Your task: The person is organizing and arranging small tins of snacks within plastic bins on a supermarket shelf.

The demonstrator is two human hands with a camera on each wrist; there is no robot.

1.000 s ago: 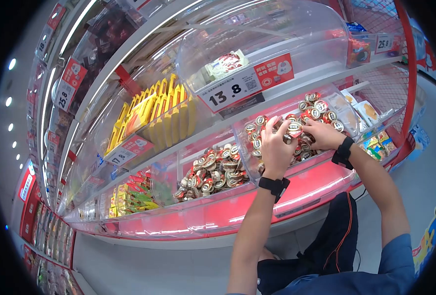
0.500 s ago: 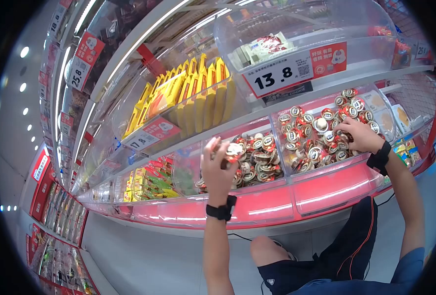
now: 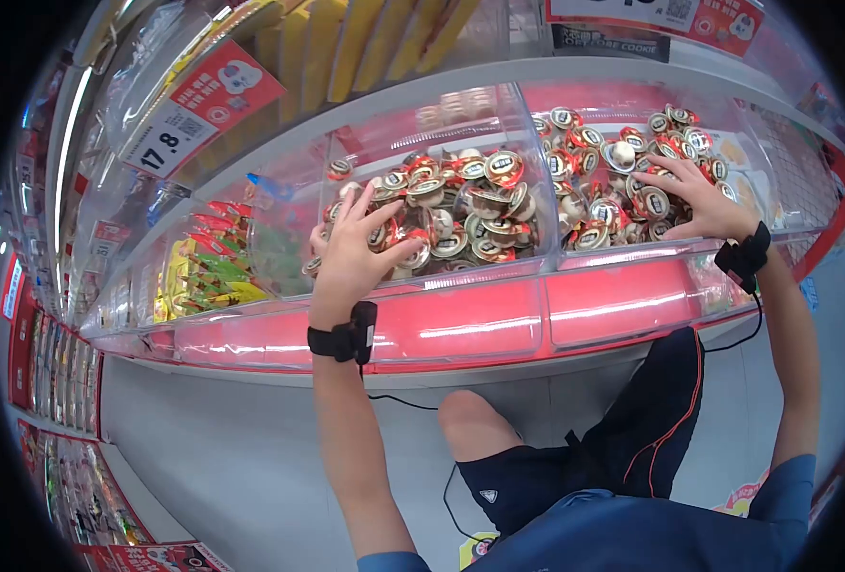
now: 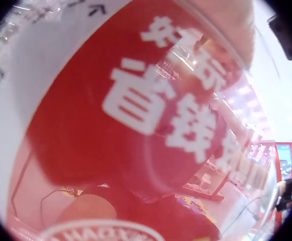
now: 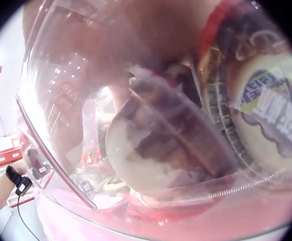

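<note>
Left hand: the left hand (image 3: 356, 250) lies over the near left part of the left bin, fingers long and spread, thumb well apart; it grips nothing that shows.
Right hand: the right hand (image 3: 704, 205) reaches over the right bin from its right side, fingers extended leftward among the packets, with a wide gap to the thumb; no packet is plainly pinched.
Left bin packets: the round-lidded packets (image 3: 480, 224), brown, white and red, lie heaped to the right of the left hand and under its fingers.
Right bin packets: similar cup packets (image 3: 606, 212) lie in a heap to the left of the right hand and beyond it; one pale-domed packet (image 3: 623, 154) sits dome up, near the fingertips.
Divider: a clear partition (image 3: 527, 162) stands between the two heaps.
Bin front: a pink-red panel (image 3: 451, 329) runs along the near side.
Upper shelf: yellow packs (image 3: 346, 48) stand at the far left, above a price tag (image 3: 198, 105) reading 17.8.
Far left bin: yellow, green and red packets (image 3: 215, 262).
Wrists: a black strap on each.
Left wrist view: a red label (image 4: 75, 135) with white characters fills much of it.
Right wrist view: packets show close up behind clear plastic, blurred.
</note>
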